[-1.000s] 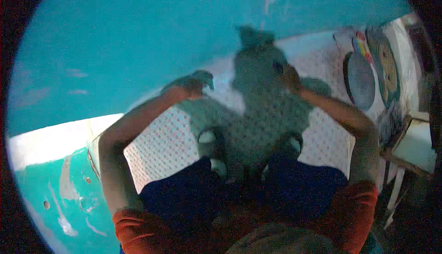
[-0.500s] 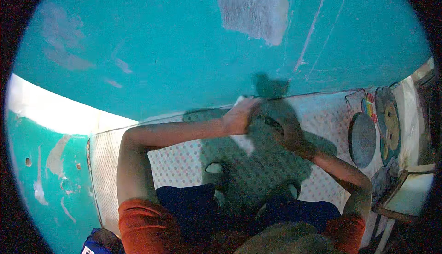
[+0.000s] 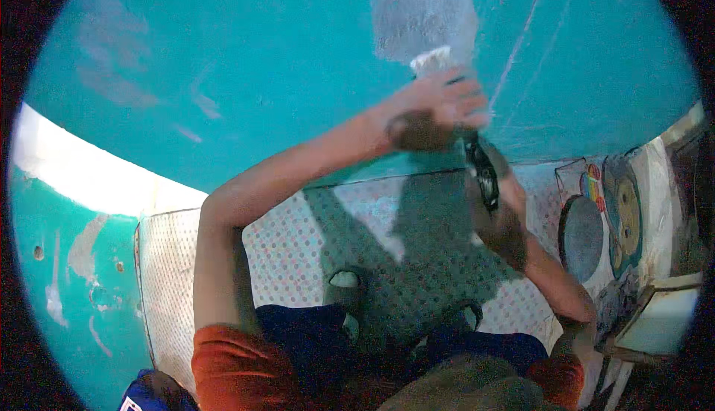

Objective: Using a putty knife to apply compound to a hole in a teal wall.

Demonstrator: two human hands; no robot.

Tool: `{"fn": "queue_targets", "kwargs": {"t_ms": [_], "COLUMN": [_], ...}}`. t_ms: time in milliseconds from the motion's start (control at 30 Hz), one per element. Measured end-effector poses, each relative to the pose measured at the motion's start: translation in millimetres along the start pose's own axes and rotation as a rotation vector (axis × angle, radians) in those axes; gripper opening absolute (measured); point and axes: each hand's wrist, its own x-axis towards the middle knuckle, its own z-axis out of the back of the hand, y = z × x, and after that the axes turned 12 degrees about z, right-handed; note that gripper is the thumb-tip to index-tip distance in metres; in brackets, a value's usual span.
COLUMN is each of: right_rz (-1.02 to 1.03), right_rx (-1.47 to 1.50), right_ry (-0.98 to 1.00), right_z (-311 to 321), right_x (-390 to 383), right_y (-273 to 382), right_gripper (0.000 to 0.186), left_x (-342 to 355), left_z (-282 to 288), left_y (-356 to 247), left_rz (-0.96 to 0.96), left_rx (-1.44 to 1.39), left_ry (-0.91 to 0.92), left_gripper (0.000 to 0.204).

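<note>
A turquoise wall (image 3: 261,76) stands in front of me, with a bare grey patch (image 3: 421,9) high up. My left hand (image 3: 447,102) is closed, slightly blurred, at the patch's lower edge. A white, brush-like end (image 3: 430,59) sticks out above its fingers, touching or very near the patch. Lower and to the right, my right hand (image 3: 503,214) is wrapped round a shiny black handle (image 3: 482,169). White end and black handle lie roughly in one line, like one long tool in both hands; my left hand hides the join.
Below the wall lies a dotted tile floor (image 3: 279,243), with my feet and a dark shadow on it. To the right are a round grey disc-like thing (image 3: 581,238), a colourful small item (image 3: 592,184) and a pale-topped stool or table (image 3: 666,318). A blue item (image 3: 156,392) sits lower left.
My left hand has risen up the wall and to the right, bringing the white end to the grey patch. My right hand has shifted slightly right, and the black handle now stands steeper.
</note>
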Motion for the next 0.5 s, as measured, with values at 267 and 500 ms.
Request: {"fn": "queue_targets", "kwargs": {"t_ms": [267, 500], "right_rz": [0.213, 0.242], "right_rx": [-0.204, -0.036], "right_ry": [-0.303, -0.277], "right_z": [29, 49], "right_x": [33, 29], "right_y": [15, 15], "right_gripper": [0.039, 0.077], "left_x": [50, 69], "left_z": [23, 47], "left_y": [20, 4], "left_rz": [-0.061, 0.139], "left_rx": [0.043, 0.138], "left_ry": [-0.133, 0.125], "left_gripper": [0.041, 0.056]}}
